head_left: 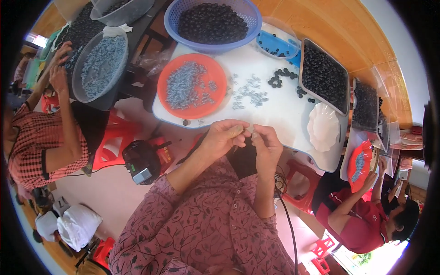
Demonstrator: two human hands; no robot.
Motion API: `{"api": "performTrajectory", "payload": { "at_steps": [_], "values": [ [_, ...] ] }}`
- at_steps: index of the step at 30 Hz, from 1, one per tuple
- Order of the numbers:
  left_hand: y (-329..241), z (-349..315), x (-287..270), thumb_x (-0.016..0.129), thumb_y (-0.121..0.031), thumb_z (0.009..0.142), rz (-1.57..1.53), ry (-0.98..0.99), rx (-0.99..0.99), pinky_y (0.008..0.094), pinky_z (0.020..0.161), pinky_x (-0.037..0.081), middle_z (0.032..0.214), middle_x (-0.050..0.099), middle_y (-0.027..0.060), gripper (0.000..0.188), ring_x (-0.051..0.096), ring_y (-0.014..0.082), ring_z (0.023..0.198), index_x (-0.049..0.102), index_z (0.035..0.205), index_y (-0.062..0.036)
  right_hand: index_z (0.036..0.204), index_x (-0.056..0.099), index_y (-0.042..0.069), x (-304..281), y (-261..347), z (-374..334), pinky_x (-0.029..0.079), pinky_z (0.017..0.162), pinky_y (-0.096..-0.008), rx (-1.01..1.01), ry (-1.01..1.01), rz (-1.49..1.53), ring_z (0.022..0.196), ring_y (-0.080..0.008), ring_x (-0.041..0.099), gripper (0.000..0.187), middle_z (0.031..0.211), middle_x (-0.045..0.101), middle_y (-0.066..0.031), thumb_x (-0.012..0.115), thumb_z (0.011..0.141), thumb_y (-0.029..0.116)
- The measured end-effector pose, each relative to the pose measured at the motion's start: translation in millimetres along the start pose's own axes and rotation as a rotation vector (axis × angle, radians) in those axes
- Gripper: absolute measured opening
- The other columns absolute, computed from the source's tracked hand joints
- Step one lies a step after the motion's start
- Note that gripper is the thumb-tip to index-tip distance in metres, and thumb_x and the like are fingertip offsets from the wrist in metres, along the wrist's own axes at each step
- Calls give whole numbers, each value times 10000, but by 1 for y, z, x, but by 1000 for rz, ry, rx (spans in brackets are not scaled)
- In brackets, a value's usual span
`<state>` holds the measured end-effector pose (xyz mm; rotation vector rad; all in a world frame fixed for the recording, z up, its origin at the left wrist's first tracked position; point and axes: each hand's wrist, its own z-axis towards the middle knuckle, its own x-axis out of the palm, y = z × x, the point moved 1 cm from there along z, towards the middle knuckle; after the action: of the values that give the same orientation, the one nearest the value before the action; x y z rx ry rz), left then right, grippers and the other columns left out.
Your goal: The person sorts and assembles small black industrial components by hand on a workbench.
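My left hand (224, 138) and my right hand (267, 145) meet just off the near edge of the white table (279, 110). Both have thumb and fingertips pinched together, almost touching. A tiny pale thing seems to sit between the fingertips, too small to name. Beyond my left hand lies a round orange-red plate (220, 98) with many small grey-blue pieces. More such grey-blue pieces (252, 91) are scattered on the tabletop. Loose black round parts (276, 79) lie farther right. Near my right hand, at the table's right side, is a white scalloped dish (322, 126).
At the back stands a blue basket (250, 34) full of black parts. Right of it are a blue-bottomed tub (277, 44) and a metal tray (340, 106) of black parts. Co-workers sit left (48, 142) and right (362, 215). A red stool (305, 178) stands under the table.
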<state>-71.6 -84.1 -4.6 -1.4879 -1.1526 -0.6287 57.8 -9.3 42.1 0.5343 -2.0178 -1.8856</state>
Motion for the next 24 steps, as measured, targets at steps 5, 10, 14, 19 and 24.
{"api": "performTrajectory", "payload": {
  "at_steps": [5,10,14,19,24],
  "values": [
    [-3,0,4,595,-79,930,-29,25,20,259,649,577,918,686,161,223,659,146,725,635,1107,50,1018,650,-8,-2,3,-2,433,730,-192,-15,-55,28,803,-61,533,167,945,583,-6,592,871,-64],
    [-7,1,7,580,-84,942,-14,-24,36,262,671,584,947,678,162,238,658,140,718,609,1138,48,970,673,17,11,75,-22,450,666,-226,-366,117,-230,771,-112,554,160,895,610,-62,626,835,-55],
    [-5,3,0,569,-121,956,-66,26,74,241,678,525,962,646,133,252,605,118,754,602,1156,29,853,694,45,30,136,-45,473,570,-302,-506,768,181,671,-219,604,115,789,625,-107,697,738,36],
    [-7,3,26,549,-151,972,-110,30,29,249,722,474,983,602,118,294,539,113,811,580,1177,58,1442,424,176,61,182,-70,484,484,-298,-739,963,654,635,-205,575,640,913,632,-100,596,857,-18],
    [-7,1,33,539,-104,969,-45,14,28,248,746,478,1034,616,133,292,560,112,831,575,1204,65,1374,515,151,63,186,-73,481,488,-294,-737,969,673,643,-183,576,548,908,633,-108,583,862,-31]
  ]
}}
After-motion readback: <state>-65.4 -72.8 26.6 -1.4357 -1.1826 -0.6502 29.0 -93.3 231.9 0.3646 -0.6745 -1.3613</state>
